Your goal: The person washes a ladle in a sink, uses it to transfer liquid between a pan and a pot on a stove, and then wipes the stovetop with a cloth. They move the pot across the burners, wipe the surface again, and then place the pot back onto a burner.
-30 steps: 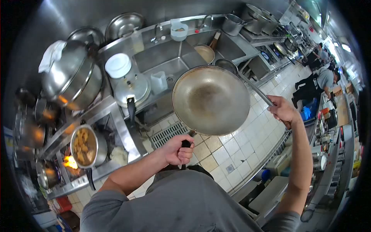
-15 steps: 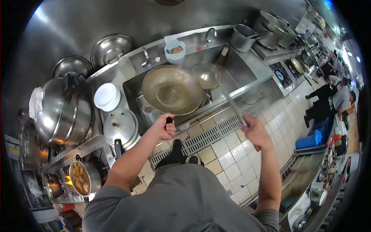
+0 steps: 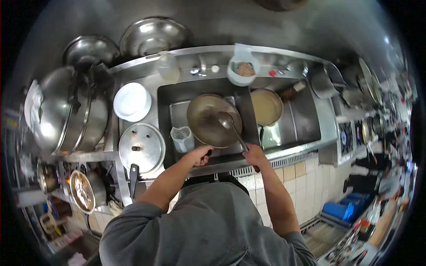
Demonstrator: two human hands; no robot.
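Note:
My left hand [image 3: 199, 156] is closed around the dark handle of a wok [image 3: 202, 113], which sits low in the left sink basin [image 3: 171, 97]. In my right hand [image 3: 254, 156] is the long handle of a ladle [image 3: 225, 120]; its bowl rests over the inside of the wok. A translucent white jug [image 3: 182, 140] stands in the same basin, left of the wok. The right basin holds a pan [image 3: 266, 107] of cloudy, pale liquid and, beside it, a dark bottle [image 3: 293, 91].
White stacked plates [image 3: 132, 102] and a pressure cooker [image 3: 141, 148] stand left of the sink. A stew pot [image 3: 83, 190] is on a lit burner. Behind the sink are a faucet [image 3: 203, 66] and a pale blue container [image 3: 243, 71]. Co-workers [image 3: 377, 179] stand at far right.
The wok has come down deeper into the left basin. My right hand has brought the ladle from the right basin's side leftward into the wok. The view has shifted too.

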